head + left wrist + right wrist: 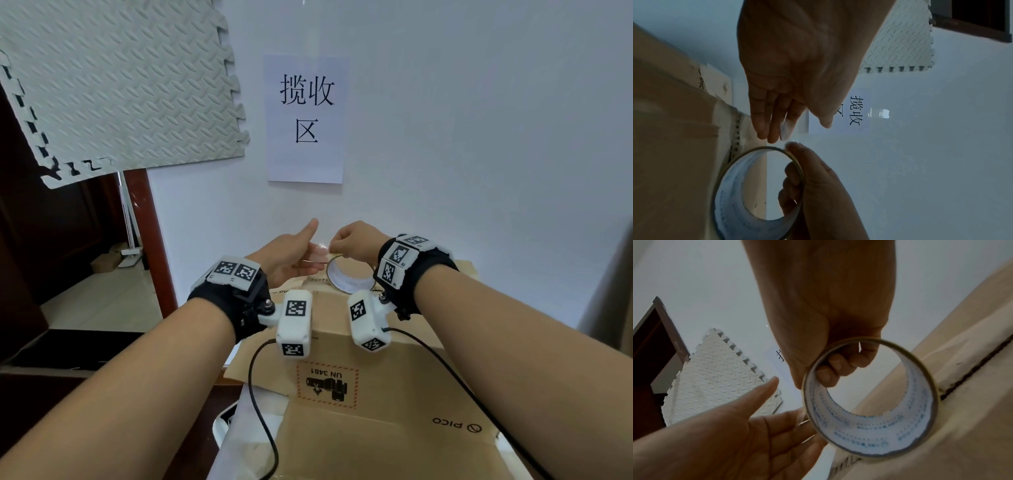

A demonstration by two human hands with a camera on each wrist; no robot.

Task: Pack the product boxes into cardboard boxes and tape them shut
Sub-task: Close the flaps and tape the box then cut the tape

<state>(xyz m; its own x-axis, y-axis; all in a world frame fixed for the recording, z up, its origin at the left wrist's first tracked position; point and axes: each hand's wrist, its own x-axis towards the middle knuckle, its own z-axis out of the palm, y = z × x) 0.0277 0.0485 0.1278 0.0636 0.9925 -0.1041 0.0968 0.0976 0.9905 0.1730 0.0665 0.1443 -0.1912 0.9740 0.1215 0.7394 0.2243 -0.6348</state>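
A brown cardboard box with a PICO logo and a UN 3481 label lies in front of me, flaps folded down. Above its far end my right hand grips a roll of clear tape, fingers curled through the core. My left hand is just left of the roll, fingers straight and thumb raised. A short strip of clear tape pulled off the roll lies stuck across the left fingertips. The product boxes are hidden.
A white wall stands right behind the box, with a paper sign and a grey foam mat on it. A red-brown door frame is at the left. White plastic sticks out beside the box's left side.
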